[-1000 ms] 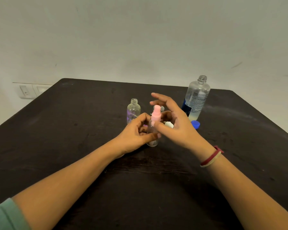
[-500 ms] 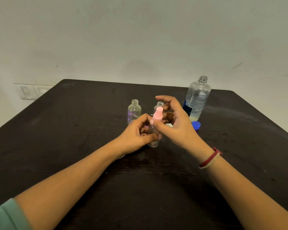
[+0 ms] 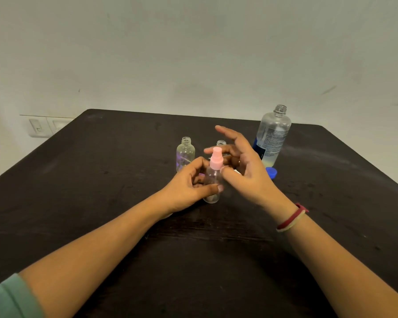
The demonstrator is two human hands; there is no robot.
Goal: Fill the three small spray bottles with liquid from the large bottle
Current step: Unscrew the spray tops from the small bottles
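My left hand point(image 3: 189, 189) grips a small clear spray bottle point(image 3: 211, 196) standing on the black table point(image 3: 101, 180); a pink spray top point(image 3: 216, 160) sits on its neck. My right hand point(image 3: 246, 173) is beside that top with fingers spread, its thumb tip touching the collar and one finger reaching behind the top. Two more small clear bottles stand uncapped behind: one to the left point(image 3: 185, 154), and one point(image 3: 221, 143) mostly hidden by my right hand. The large clear bottle point(image 3: 274, 136), uncapped, stands at the back right with a little liquid at its bottom.
A blue cap point(image 3: 272, 172) lies on the table in front of the large bottle. A bit of something white point(image 3: 237, 172) shows under my right hand. A wall switch plate point(image 3: 38, 127) sits off the table's left edge.
My right hand has opened from its pinch on the pink top, with the index finger lifting up. The left hand and bottle have stayed in place.
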